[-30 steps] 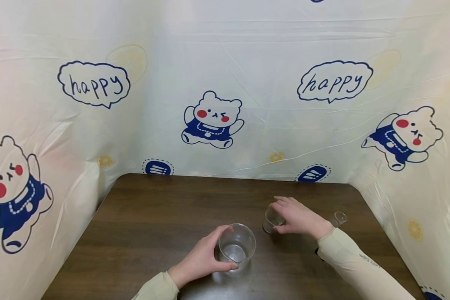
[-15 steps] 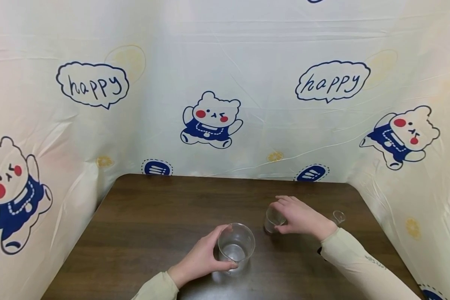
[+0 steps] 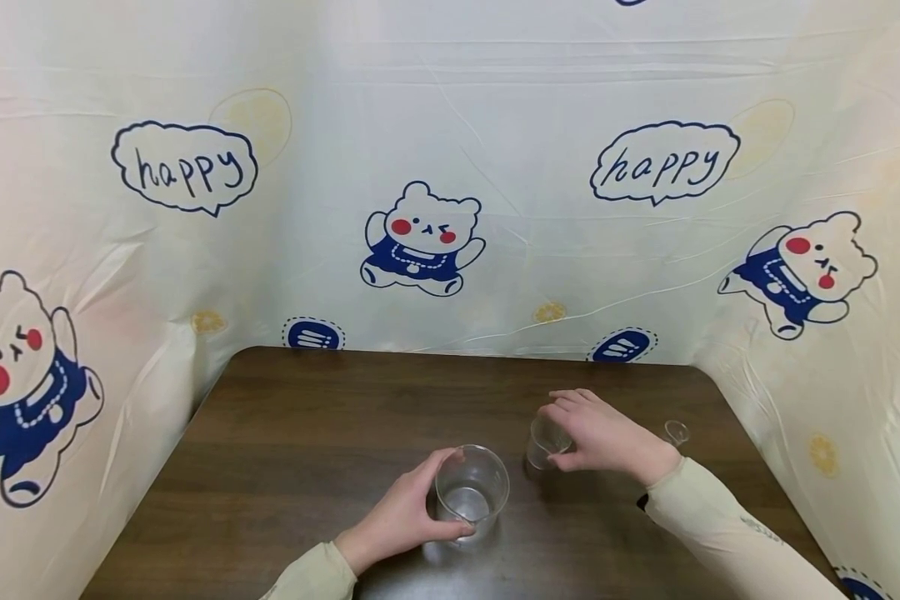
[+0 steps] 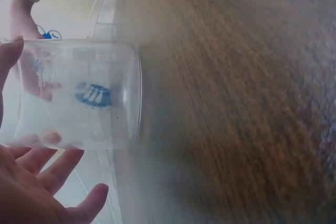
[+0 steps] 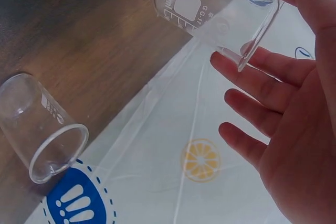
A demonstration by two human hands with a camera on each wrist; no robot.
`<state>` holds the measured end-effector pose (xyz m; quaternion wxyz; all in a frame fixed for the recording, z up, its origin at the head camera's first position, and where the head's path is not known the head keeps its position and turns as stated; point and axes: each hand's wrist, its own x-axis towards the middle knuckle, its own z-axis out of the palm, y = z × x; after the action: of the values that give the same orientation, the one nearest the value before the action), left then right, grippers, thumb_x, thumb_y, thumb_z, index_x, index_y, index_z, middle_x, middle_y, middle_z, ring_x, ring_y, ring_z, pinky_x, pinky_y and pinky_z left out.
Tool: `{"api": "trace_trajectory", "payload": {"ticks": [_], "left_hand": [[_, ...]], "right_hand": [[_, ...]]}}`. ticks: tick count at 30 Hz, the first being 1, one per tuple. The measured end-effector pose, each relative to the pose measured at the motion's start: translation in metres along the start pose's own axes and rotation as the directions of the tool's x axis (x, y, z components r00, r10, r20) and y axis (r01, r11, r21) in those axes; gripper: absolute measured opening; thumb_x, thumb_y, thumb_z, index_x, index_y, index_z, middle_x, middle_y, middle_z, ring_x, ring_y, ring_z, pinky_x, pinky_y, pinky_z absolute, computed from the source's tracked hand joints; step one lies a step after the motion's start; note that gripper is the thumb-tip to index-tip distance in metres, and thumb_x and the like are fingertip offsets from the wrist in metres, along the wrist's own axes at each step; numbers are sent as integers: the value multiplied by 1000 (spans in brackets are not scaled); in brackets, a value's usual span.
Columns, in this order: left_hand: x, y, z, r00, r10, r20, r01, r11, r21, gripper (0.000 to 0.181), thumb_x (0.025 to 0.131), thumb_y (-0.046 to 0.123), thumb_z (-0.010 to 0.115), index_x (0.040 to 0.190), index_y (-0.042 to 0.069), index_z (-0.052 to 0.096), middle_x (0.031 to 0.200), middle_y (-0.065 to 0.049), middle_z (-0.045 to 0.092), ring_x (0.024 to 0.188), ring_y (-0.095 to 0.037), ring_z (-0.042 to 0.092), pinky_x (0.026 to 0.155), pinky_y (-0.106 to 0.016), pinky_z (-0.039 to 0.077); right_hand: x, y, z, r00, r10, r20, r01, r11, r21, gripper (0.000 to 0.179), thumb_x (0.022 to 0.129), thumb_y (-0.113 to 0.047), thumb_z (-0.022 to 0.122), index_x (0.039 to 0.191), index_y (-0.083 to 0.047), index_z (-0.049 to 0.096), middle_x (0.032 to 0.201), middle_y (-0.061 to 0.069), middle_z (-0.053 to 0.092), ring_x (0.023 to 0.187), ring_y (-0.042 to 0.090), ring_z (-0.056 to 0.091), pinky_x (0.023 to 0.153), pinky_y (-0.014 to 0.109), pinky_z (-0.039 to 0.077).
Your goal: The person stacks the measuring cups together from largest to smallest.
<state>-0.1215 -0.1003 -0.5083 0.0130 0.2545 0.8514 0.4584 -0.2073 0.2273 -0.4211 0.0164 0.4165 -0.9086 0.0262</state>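
Note:
In the head view my left hand [image 3: 405, 504] holds a large clear glass beaker [image 3: 487, 487] round its near left side, thumb in front and fingers behind. The left wrist view shows this beaker [image 4: 79, 95] upright, its base right at the table surface. My right hand [image 3: 600, 437] grips a smaller glass beaker [image 3: 542, 442] near its rim, farther back and to the right. White volume markings show on that beaker [image 5: 202, 14] in the right wrist view, with the thumb and fingertips at its rim. Both beakers look transparent, with no contents showing.
A third, small beaker [image 3: 676, 432] stands at the right, partly hidden behind the right wrist; the right wrist view shows this small beaker [image 5: 39, 124] fully. The brown wooden table [image 3: 330, 417] ends at a printed curtain [image 3: 525, 267] at the back and sides.
My right forearm has shifted slightly to the right, with the hand still gripping the smaller beaker. The left hand and the large beaker stay almost where they were.

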Motion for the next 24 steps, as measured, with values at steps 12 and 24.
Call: {"api": "trace_trajectory", "payload": {"ticks": [12, 24], "left_hand": [[0, 1, -1, 1000, -4, 5, 4, 1000, 1, 86, 77, 51, 90, 145, 16, 50, 139, 0, 64, 116, -21, 66, 100, -36, 52], [2, -2, -1, 1000, 0, 3, 0, 1000, 0, 87, 77, 50, 91, 145, 18, 50, 139, 2, 63, 116, -22, 66, 99, -36, 52]], "right_hand": [[-4, -11, -14, 996, -73, -60, 70, 996, -57, 55, 80, -36, 84, 120, -1, 68, 120, 11, 72, 128, 41, 58, 110, 56, 42], [-6, -22, -29, 994, -90, -56, 84, 991, -102, 55, 81, -40, 84, 118, -3, 68, 118, 8, 72, 128, 39, 59, 111, 55, 42]]}}
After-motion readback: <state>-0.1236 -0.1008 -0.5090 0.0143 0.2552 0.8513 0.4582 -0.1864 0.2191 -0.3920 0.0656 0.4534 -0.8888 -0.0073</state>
